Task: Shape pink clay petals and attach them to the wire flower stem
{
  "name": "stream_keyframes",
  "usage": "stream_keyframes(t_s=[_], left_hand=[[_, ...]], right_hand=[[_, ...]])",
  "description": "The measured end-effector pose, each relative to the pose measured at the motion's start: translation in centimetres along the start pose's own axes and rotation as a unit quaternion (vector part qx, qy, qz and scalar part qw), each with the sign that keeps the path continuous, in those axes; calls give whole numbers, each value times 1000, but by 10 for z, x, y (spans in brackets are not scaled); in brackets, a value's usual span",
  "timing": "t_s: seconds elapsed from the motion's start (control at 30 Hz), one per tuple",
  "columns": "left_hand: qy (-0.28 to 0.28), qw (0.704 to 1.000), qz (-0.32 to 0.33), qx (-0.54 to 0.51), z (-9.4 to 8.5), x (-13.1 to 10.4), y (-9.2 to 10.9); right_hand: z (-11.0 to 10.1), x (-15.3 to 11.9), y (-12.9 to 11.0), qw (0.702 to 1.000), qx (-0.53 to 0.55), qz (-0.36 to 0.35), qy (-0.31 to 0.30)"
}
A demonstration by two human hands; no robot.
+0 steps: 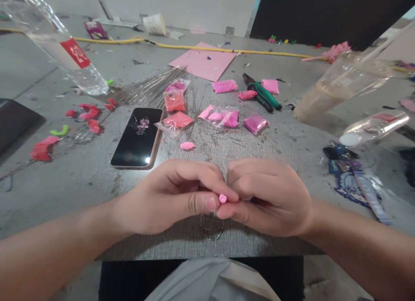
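Note:
A small lump of pink modelling clay [223, 199] is pinched between my two hands near the front edge of the table. My left hand [177, 197] presses it with thumb and forefinger. From the other side, my right hand [269, 197] meets it with its thumb and fingers, the rest of them curled in. Below the fingertips, a bent thin wire [211, 227] shows on the tabletop. Just beyond my hands lies a loose pink clay piece [187, 145]. Behind that are clear packets of orange clay [177, 120], pink clay [231, 118] and purple clay [256, 123].
A phone [138, 139] lies left of the packets, with a bundle of thin wires [152, 85] behind it. Green-handled pliers [264, 93] lie at the back right. A water bottle [73, 54], a plastic cup [337, 84] and keys [343, 158] stand or lie around the sides.

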State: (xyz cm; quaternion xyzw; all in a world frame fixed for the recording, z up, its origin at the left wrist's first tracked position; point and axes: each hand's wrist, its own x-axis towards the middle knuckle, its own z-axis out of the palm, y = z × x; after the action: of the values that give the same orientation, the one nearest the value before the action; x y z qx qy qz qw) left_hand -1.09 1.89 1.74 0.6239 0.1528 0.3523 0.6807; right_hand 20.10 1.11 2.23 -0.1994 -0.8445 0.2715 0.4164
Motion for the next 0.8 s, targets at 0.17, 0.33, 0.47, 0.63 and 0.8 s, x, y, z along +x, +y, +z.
stream_keyframes(t_s=[0.17, 0.33, 0.47, 0.63, 0.8], left_hand=[[23, 982, 54, 182, -16, 4, 5], [-17, 843, 90, 529, -43, 8, -1], [-30, 781, 40, 622, -53, 12, -11], [-38, 757, 4, 653, -56, 15, -16], [-39, 768, -1, 639, -59, 13, -14]], right_hand=[[-7, 0, 6, 999, -26, 14, 39], [-13, 1, 27, 985, -109, 94, 91], [-14, 3, 40, 977, -140, 129, 92], [-11, 2, 42, 980, -146, 111, 72], [-11, 2, 43, 981, -154, 93, 71]])
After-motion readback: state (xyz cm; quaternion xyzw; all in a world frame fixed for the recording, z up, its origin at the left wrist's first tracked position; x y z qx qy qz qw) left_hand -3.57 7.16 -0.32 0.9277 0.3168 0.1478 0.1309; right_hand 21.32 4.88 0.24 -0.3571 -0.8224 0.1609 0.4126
